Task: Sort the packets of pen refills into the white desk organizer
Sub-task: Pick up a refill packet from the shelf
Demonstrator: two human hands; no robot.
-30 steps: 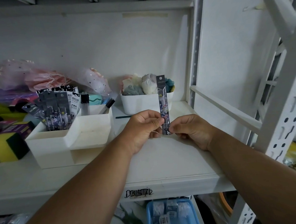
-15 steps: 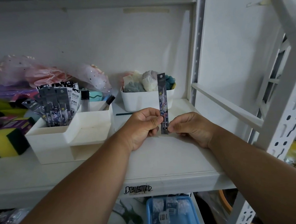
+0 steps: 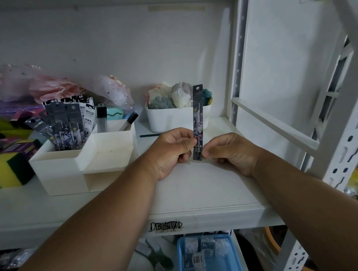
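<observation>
Packet point(image 3: 198, 121) upright between my two hands, that is what matters here: I hold one refill packet with its long axis near vertical, hang-hole end up, pinched near its lower end from both sides. My left hand point(image 3: 170, 150) grips it with thumb and curled fingers on the left edge, my right hand point(image 3: 228, 151) pinches the bottom right edge, so both are clamped on the same packet over the shelf point(image 3: 199, 197). The white desk organizer point(image 3: 70, 164) sits to my left, well apart from the packet, with other packets standing upright in its rear left compartment point(image 3: 67, 124). I judge the left hand nearer, so it should carry the packet leftward, kept upright.
</observation>
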